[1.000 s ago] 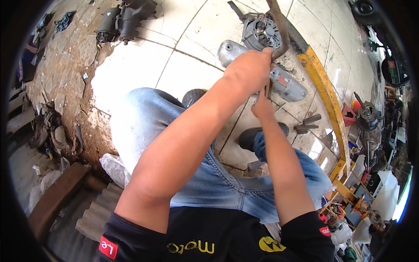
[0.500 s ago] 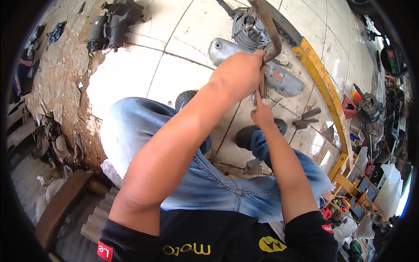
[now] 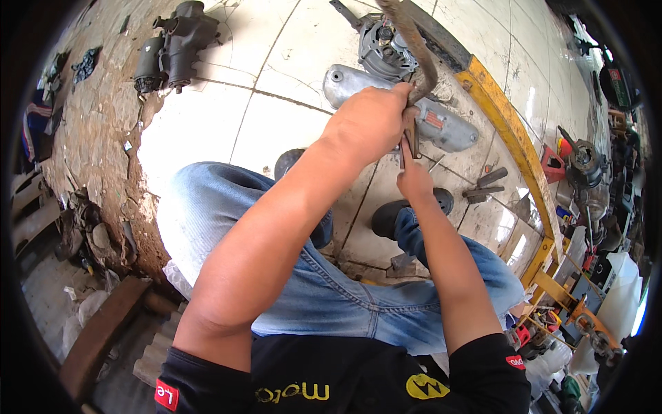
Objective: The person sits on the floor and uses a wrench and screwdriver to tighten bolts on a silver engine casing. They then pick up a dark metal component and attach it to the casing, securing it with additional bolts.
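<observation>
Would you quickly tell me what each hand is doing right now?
Left hand: closed around the curved rusty metal bar.
Right hand: closed, pinching a thin metal piece; what it is cannot be told.

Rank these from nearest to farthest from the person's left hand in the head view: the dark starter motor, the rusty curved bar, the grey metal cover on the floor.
1. Rusty curved bar, gripped in the left hand.
2. Grey metal cover, just beyond, rightward.
3. Dark starter motor, far upper left.
</observation>
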Motion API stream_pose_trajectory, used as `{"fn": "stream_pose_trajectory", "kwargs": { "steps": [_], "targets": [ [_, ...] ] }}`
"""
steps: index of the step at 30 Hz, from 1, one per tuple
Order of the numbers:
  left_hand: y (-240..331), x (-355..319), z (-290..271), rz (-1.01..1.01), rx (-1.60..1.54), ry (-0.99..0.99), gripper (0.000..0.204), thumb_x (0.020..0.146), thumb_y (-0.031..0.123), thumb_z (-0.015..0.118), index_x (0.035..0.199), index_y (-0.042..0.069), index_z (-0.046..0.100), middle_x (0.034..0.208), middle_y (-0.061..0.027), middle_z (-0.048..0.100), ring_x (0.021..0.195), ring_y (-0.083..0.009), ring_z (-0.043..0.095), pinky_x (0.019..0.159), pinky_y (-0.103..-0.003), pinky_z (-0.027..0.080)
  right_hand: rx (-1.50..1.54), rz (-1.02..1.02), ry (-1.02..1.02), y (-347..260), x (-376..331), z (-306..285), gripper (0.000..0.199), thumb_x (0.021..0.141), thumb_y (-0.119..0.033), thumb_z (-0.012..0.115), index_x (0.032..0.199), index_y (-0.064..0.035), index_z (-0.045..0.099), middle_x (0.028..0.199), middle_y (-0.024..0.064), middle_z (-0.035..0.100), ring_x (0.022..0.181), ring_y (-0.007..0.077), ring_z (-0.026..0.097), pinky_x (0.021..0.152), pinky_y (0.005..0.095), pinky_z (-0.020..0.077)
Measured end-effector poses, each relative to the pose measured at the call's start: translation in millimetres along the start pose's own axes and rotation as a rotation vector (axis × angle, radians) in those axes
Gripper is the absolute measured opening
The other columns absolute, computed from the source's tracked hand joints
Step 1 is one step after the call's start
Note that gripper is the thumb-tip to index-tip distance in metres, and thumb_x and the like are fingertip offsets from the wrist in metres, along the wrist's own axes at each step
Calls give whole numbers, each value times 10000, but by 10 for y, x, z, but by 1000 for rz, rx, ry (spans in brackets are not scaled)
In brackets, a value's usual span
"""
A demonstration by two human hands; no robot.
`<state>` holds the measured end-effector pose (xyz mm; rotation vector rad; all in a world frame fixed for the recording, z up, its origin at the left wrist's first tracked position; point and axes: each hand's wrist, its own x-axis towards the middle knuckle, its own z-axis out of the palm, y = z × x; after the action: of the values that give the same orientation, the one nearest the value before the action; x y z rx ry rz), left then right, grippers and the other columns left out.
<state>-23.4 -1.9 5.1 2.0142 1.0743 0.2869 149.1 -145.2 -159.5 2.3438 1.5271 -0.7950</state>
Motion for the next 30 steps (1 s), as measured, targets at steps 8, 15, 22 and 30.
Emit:
{"fn": "stream_pose_trajectory", "kwargs": {
  "steps": [8, 15, 22, 30],
  "targets": [
    [8, -6, -36, -43, -4, -41, 261, 950, 265, 535, 1026, 15, 538, 843, -231, 662, 861, -416, 626, 772, -493, 499, 116, 66, -74, -84, -155, 6, 901, 806, -47, 526, 1513, -377, 75, 945, 233, 670, 850, 378, 667, 765, 501, 522],
    [20, 21, -4, 8, 58, 5, 261, 951, 255, 537, 1017, 3, 550, 780, -231, 654, 803, -423, 628, 737, -492, 499, 210, -64, 67, 109, 45, 164, 998, 745, -13, 559, 1521, -350, 30, 893, 245, 667, 810, 426, 649, 729, 512, 511],
    [57, 26, 46, 25, 0, 48, 266, 946, 253, 571, 1022, -1, 582, 806, -224, 660, 787, -397, 644, 708, -447, 499, 131, 7, 49, 72, 196, -132, 928, 780, -21, 537, 1508, -383, 90, 927, 211, 684, 846, 399, 663, 756, 507, 518],
    [89, 84, 74, 30, 46, 50, 254, 969, 251, 543, 1055, 16, 583, 758, -195, 655, 730, -363, 653, 661, -420, 491, 116, 4, 58, 155, 1, -61, 897, 809, -46, 538, 1503, -407, 99, 964, 217, 673, 848, 396, 663, 734, 499, 523]
  ]
}}
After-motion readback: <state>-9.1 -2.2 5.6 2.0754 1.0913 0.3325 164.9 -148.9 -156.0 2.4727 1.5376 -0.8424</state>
